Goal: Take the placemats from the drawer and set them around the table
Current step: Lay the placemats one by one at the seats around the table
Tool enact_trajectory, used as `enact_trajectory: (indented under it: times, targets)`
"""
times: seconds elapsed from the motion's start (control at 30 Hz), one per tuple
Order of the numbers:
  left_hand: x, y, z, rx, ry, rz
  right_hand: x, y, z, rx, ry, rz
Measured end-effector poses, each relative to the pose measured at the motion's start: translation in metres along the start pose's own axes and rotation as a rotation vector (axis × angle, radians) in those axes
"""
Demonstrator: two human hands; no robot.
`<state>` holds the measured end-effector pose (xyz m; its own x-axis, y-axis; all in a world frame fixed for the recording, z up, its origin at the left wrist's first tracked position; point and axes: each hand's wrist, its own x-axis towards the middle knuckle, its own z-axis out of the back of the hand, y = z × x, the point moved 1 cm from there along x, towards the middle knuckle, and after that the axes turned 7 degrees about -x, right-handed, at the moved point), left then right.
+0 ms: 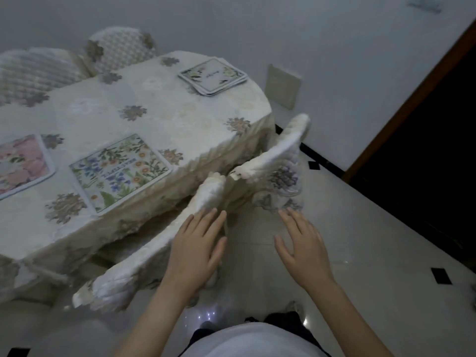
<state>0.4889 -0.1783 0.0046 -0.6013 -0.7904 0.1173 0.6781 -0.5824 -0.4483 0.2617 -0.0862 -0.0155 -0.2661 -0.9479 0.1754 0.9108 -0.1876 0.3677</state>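
Pink blossoms covered the square, grey-edged fabric placemat [19, 163] at the table's nine o'clock edge, partly cut off by the frame. Just beside it, toward three o'clock, lay the blue-and-orange flowered square placemat [119, 171], flat on the cream floral tablecloth [144, 99]. At the table's one o'clock corner sat a small stack of white, green-sprigged square placemats [213, 76], edges slightly fanned. Judging by how flat they lay, they looked light, thin and flexible, easiest taken by pinching a corner or sliding fingers under an edge.

The left hand [197, 249] rested with straight, spread fingers on the white padded chair back [159, 253] at six o'clock. The right hand [304, 246] hovered open beside the second covered chair [279, 161], holding nothing. All placemats lay well apart from both hands, toward ten to twelve o'clock.
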Motion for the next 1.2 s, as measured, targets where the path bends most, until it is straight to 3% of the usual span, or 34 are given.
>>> enact_trajectory:
  times: [0.27,0.53,0.77,1.2]
  targets:
    - [0.125,-0.131,-0.073,0.010,0.005,-0.144,0.009,-0.152,0.068,-0.037,-0.066,-0.152]
    - [0.196,-0.230,-0.151,-0.017,0.093,-0.190,0.023,-0.282,0.115,-0.064,0.014,-0.272]
    - [0.287,-0.238,-0.166,-0.027,0.089,-0.158,0.105,-0.339,0.120,-0.056,0.033,-0.257]
    - [0.533,-0.201,-0.168,-0.030,0.011,-0.149,0.358,-0.395,0.124,-0.225,-0.011,-0.134]
